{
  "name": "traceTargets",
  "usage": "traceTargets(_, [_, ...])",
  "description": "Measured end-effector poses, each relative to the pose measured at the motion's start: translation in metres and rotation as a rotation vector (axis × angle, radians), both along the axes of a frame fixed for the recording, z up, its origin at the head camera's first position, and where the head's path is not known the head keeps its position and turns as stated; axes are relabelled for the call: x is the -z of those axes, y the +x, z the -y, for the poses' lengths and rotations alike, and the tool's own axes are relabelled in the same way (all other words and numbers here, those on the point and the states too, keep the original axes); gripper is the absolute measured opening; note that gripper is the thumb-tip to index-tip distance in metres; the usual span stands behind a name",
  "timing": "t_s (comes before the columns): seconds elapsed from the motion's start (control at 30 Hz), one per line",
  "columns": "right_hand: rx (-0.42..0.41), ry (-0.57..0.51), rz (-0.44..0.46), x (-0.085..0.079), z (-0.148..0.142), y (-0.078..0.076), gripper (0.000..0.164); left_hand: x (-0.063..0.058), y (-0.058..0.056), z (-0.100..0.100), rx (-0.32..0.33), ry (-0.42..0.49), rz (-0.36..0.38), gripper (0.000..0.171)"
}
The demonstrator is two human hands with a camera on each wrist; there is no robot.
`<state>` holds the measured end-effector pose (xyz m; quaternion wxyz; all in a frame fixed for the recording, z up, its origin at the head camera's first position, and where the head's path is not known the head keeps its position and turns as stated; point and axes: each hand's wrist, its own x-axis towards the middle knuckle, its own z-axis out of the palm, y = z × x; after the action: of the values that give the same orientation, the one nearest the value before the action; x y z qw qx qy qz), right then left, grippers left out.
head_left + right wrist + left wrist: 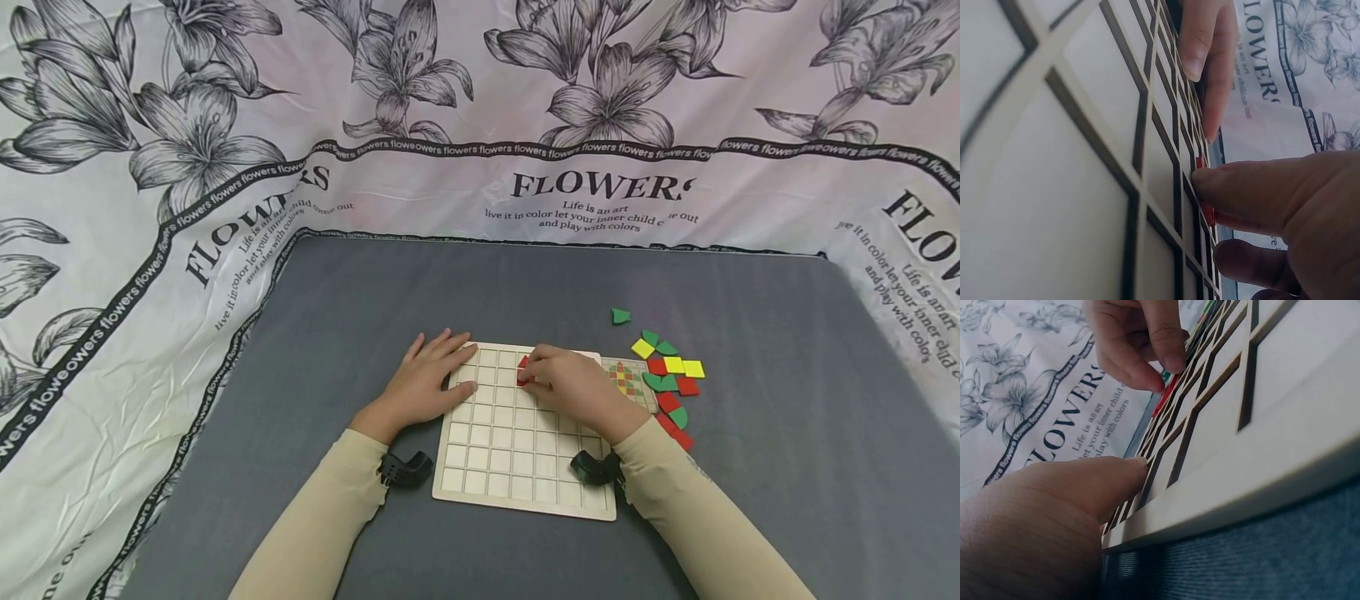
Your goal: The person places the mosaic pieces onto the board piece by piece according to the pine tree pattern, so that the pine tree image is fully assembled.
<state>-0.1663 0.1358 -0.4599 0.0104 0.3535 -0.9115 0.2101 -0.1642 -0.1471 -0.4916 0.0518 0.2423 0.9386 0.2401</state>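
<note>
Currently, the right hand (576, 385) seems to pinch a red piece (521, 377) towards twelve o'clock on the gridded board (500, 460); the left hand (422, 385), fingers extended, rests at its ten o'clock

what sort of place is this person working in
Probably an indoor tabletop play or craft spot; home or studio, I can't tell. A gray table, a flower-printed cloth beyond it, and a wooden grid board with colored pieces beside it suggest this.
</note>
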Motion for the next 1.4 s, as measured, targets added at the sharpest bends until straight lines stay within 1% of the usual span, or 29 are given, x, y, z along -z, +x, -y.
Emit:
traceTargets(0.2, [0.037, -0.004, -0.005, -0.001, -0.002, -0.002, 0.009, 0.0, 0.0, 0.0, 0.003, 0.004, 0.001, 0.067])
traceTargets(0.37, [0.056, -0.009, 0.026, -0.004, -0.005, -0.004, 0.009, 0.0, -0.001, 0.0, 0.001, -0.002, 0.002, 0.067])
traceTargets(0.5, [0.075, 0.001, 0.042, -0.009, -0.01, -0.005, 0.016, -0.001, 0.0, 0.0, 0.004, 0.003, 0.002, 0.067])
traceTargets(0.6, [0.107, -0.004, 0.047, -0.012, -0.015, -0.007, 0.021, -0.002, 0.0, 0.0, 0.004, 0.002, 0.003, 0.067])
traceTargets(0.7, [0.132, -0.016, 0.049, -0.015, -0.02, -0.009, 0.023, -0.003, 0.0, 0.0, 0.003, -0.001, -0.002, 0.067])
traceTargets(0.9, [0.171, -0.029, 0.062, -0.016, -0.03, -0.012, 0.023, -0.003, 0.001, 0.0, 0.005, -0.005, 0.001, 0.067])
traceTargets(1.1, [0.194, -0.05, 0.075, -0.015, -0.039, -0.017, 0.02, -0.001, 0.0, 0.002, 0.003, -0.012, 0.008, 0.067])
traceTargets(1.2, [0.227, -0.05, 0.087, -0.014, -0.047, -0.019, 0.018, -0.001, 0.0, 0.002, 0.008, 0.0, 0.006, 0.066])
traceTargets(1.27, [0.266, -0.047, 0.092, -0.015, -0.054, -0.02, 0.017, 0.0, 0.0, 0.002, 0.011, 0.005, 0.003, 0.066])
traceTargets(1.4, [0.351, -0.051, 0.107, -0.019, -0.067, -0.023, 0.021, 0.002, -0.001, 0.003, 0.014, 0.007, -0.005, 0.066])
